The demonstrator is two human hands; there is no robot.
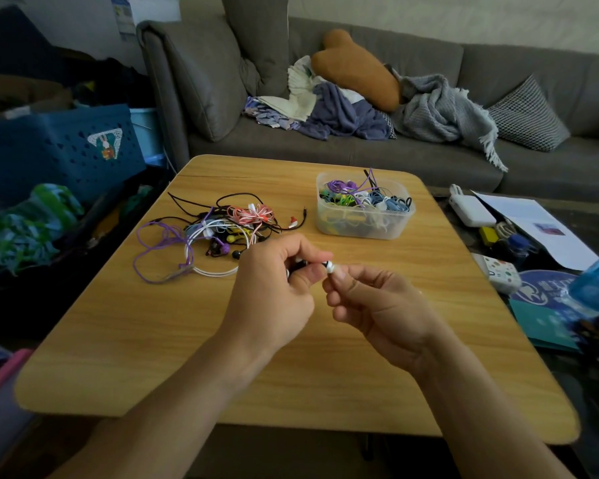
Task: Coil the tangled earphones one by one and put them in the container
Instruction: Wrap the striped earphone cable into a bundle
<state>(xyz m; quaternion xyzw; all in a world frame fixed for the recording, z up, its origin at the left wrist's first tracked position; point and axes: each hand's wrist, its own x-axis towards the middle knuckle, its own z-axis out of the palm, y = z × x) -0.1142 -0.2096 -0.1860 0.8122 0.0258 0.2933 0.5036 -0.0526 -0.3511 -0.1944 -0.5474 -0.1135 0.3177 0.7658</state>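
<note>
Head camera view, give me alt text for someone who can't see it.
Two hands, left hand and right hand, hold a black-and-white earphone above a wooden table, between a tangled earphone pile and a clear container of coiled ones.

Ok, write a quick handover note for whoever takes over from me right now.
Left hand: shut on a black-and-white earphone.
Right hand: pinching the same earphone's bud.
Pile: tangled, on the table, left of the container.
Done: container already holds many coiled sets.
Left: coil this one, drop it in, then work through the pile.
</note>
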